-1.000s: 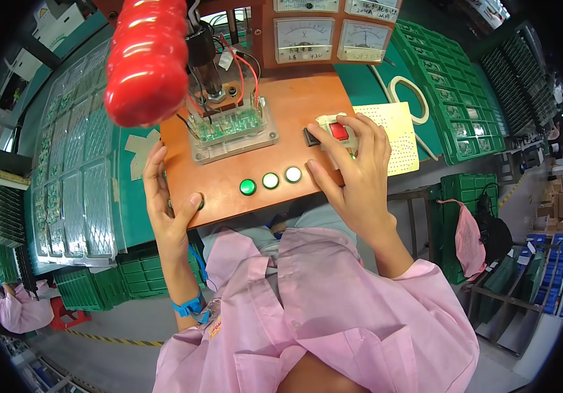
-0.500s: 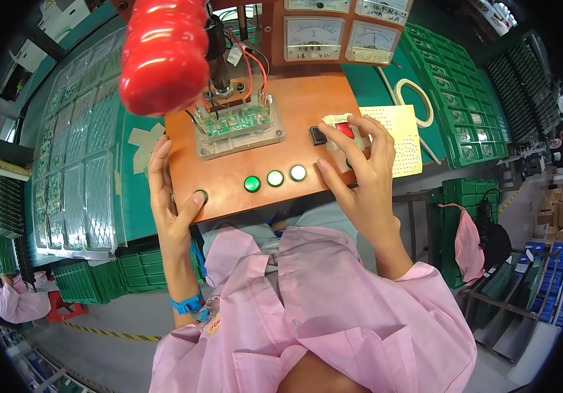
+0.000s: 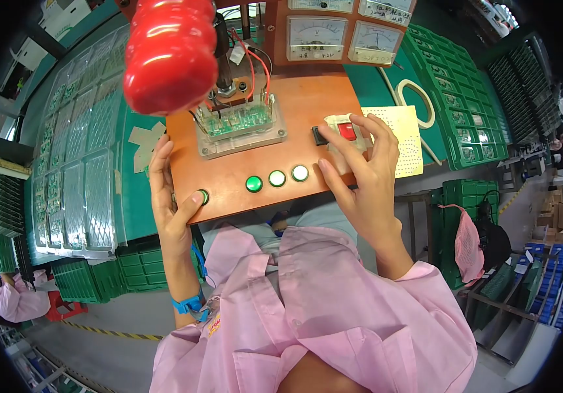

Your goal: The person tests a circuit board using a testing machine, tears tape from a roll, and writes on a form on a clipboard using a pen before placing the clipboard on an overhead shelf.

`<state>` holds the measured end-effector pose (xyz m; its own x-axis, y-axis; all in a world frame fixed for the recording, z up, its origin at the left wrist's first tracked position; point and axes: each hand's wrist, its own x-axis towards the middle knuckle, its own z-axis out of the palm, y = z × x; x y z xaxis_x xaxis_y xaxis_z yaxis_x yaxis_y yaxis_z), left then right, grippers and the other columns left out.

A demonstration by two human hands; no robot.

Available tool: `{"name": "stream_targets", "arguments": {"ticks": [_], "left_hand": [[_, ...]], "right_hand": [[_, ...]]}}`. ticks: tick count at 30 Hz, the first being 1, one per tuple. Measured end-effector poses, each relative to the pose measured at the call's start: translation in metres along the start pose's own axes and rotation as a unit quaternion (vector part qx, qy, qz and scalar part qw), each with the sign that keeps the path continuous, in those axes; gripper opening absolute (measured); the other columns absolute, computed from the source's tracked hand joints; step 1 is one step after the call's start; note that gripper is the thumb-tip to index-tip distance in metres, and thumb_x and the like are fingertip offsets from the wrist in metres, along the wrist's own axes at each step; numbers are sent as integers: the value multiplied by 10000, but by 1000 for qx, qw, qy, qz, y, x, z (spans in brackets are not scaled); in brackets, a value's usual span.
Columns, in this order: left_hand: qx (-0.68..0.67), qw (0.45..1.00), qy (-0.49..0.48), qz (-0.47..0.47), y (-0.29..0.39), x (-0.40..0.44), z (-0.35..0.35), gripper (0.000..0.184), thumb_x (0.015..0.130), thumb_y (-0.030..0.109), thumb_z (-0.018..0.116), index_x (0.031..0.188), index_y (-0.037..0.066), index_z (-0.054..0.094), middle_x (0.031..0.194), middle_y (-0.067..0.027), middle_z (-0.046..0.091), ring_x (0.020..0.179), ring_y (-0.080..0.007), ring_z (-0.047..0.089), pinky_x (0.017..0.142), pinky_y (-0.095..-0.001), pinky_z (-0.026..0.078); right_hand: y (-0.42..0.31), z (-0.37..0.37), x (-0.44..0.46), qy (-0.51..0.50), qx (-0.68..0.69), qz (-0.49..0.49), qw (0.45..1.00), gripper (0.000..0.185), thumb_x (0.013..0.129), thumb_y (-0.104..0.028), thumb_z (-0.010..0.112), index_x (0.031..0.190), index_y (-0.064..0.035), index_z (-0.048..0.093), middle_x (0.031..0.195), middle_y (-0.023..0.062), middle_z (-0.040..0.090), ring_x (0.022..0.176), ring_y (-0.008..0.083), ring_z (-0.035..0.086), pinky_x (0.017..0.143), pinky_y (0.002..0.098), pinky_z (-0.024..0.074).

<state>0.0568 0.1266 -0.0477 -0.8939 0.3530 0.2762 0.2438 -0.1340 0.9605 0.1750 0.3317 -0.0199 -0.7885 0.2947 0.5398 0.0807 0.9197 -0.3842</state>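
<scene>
My left hand (image 3: 175, 213) lies along the left edge of an orange-brown test fixture (image 3: 321, 92). Its fingers are stretched out, and the thumb rests at a green push button (image 3: 203, 196) in the front left corner. Over the fixture's right side, my right hand (image 3: 374, 173) has its fingers apart and holds nothing. Its index fingertip is close to a black switch (image 3: 319, 135) and a red switch (image 3: 347, 131). A green circuit board (image 3: 239, 121) sits in a clear holder (image 3: 245, 149) with thin pins and wires above it. A lit green button (image 3: 254, 183) and two whitish buttons (image 3: 289, 175) line the front.
A red lever handle (image 3: 170, 59) hangs over the back left. Analog meters (image 3: 316, 39) stand behind. Clear trays (image 3: 78, 157) hold boards at left, a green tray (image 3: 452, 98) at right. Yellow paper (image 3: 407, 147) and a tape roll (image 3: 428, 105) lie beside the fixture.
The fixture and lever appear very slightly farther right in the view. Both hands keep nearly the same places, with the left thumb still at the green button.
</scene>
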Motion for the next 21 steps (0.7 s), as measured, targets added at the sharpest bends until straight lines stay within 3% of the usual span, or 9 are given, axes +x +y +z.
{"name": "stream_targets", "arguments": {"ticks": [3, 8, 21], "left_hand": [[-2, 1000, 5, -5, -1, 0, 0, 701, 577, 193, 582, 1238, 53, 393, 1345, -140, 290, 1262, -284, 240, 1043, -369, 174], [4, 1000, 3, -6, 0, 0, 0, 702, 572, 195, 581, 1235, 58, 396, 1348, -135, 286, 1265, -281, 237, 1044, -367, 172], [7, 1000, 0, -2, 0, 0, -1, 685, 581, 196, 578, 1229, 61, 401, 1351, -129, 279, 1266, -273, 232, 1046, -361, 165]], "right_hand": [[-2, 2, -3, 7, -103, -33, 994, 366, 696, -143, 615, 1061, -134, 579, 1099, 132, 414, 1086, 303, 368, 951, 473, 229], [-5, 6, -9, 20, -138, -40, 989, 353, 698, -137, 609, 1051, -131, 581, 1079, 124, 430, 1079, 298, 382, 956, 489, 225], [-4, 9, -11, 22, -113, -37, 993, 352, 709, -128, 596, 1060, -112, 574, 1076, 130, 432, 1079, 301, 380, 951, 490, 227]]}}
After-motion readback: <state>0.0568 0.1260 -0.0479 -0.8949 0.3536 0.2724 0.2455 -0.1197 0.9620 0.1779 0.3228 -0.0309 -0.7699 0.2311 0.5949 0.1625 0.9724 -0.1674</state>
